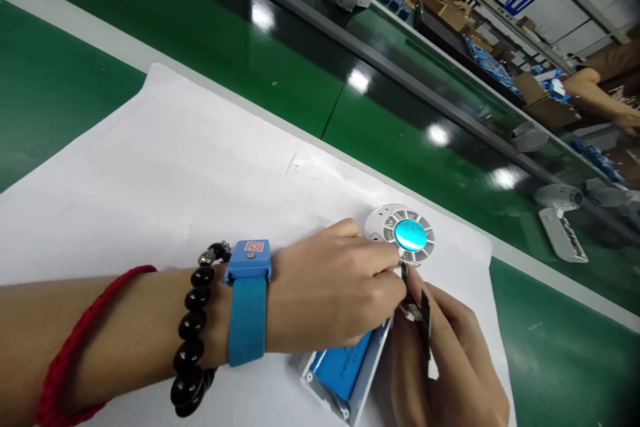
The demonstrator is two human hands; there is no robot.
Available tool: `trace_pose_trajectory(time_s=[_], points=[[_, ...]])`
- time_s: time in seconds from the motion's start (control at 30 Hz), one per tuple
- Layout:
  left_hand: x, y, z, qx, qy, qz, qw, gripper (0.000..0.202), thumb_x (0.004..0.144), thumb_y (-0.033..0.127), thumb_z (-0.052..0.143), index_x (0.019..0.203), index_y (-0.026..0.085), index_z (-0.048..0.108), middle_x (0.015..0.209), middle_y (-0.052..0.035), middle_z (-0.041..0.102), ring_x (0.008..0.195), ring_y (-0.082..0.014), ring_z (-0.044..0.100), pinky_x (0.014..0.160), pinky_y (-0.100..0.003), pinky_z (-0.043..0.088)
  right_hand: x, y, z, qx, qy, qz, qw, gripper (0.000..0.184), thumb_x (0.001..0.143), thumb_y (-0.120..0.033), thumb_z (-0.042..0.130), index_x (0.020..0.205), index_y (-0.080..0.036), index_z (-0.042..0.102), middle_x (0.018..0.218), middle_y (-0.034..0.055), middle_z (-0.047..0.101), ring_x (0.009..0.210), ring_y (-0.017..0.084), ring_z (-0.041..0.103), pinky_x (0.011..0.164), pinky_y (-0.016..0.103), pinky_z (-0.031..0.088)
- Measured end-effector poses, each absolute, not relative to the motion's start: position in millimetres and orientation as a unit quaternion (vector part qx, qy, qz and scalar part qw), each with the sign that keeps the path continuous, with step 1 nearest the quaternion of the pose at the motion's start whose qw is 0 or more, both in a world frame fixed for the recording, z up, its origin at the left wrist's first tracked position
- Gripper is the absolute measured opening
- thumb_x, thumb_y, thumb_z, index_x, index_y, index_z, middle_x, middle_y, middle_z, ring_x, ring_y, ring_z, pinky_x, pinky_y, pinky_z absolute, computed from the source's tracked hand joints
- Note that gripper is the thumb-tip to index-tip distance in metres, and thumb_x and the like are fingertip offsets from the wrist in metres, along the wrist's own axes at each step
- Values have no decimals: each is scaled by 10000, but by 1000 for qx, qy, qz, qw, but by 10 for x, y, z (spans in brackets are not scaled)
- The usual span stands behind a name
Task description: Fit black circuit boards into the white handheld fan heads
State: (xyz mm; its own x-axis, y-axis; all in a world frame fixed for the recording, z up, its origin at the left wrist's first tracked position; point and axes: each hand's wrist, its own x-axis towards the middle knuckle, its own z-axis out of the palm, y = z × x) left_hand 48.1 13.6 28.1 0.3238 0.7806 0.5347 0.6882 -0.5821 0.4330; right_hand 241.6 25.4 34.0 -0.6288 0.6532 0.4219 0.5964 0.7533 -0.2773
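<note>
A white handheld fan (381,219) lies on the white paper sheet, its round head bearing a shiny blue disc. The handle shell is open and shows a blue battery (340,368) inside. My left hand (345,283) is closed over the fan's neck and upper handle, hiding that part; its fingertips are out of sight. Close against it, my right hand (457,347) pinches a thin dark strip-like piece (425,325) with a white end. The exact kind of this piece is unclear. The two hands' fingers meet just below the fan head.
The white paper (210,167) covers part of the green bench (280,87). Beyond a dark rail (400,77), more white fan parts (563,233) lie at the right. A black tray (465,47) and cardboard boxes stand farther back, near another person's arm (600,97).
</note>
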Motion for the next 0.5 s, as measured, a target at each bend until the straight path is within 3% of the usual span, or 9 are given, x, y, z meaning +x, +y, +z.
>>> trace_pose_trajectory(time_s=[0.2, 0.3, 0.5], points=[[468, 145, 269, 796, 466, 383, 52, 238, 939, 318, 613, 771, 153, 651, 758, 7, 616, 656, -143, 525, 652, -342, 373, 2345, 209, 372, -414, -859, 51, 299, 276, 948, -117, 563, 1192, -223, 637, 1013, 36, 690, 902, 148, 673, 769, 220, 525], [478, 137, 258, 793, 471, 382, 54, 168, 916, 188, 615, 754, 154, 645, 753, 11, 603, 643, -139, 517, 651, -341, 363, 2306, 178, 367, -429, -840, 54, 327, 167, 935, -129, 587, 1052, -224, 659, 924, 15, 686, 840, 144, 670, 754, 235, 516], [498, 126, 270, 786, 480, 388, 36, 191, 871, 66, 544, 709, 152, 596, 732, 3, 577, 599, -133, 440, 640, -332, 337, 2294, 195, 349, -413, -841, 84, 339, 185, 915, -114, 601, 1041, -218, 688, 912, 11, 687, 823, 145, 659, 730, 244, 496]])
